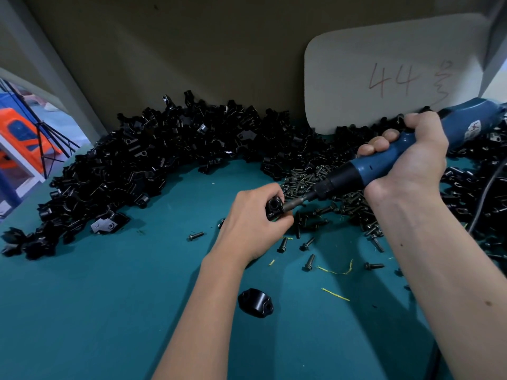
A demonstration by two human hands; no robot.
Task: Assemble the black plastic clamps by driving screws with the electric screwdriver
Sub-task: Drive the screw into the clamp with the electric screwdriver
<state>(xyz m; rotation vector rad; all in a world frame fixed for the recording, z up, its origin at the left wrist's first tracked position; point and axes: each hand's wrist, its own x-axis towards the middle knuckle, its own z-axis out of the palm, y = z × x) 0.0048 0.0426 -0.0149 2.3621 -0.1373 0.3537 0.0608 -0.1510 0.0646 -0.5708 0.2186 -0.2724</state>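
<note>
My left hand (251, 220) grips a small black plastic clamp (274, 207) just above the teal table (109, 311). My right hand (408, 154) grips the blue electric screwdriver (384, 160), which slants down to the left. Its bit (295, 204) meets the right side of the held clamp. A pile of dark screws (307, 179) lies right behind the tool's tip. Another black clamp (255, 302) lies alone on the table near my left forearm.
A big heap of black clamp parts (153, 160) curves along the back from left to right. Loose screws (308, 244) and yellow shreds (334, 270) dot the table. A white card marked 44 (389, 78) leans on the back wall. The tool's cord (485, 193) hangs at right.
</note>
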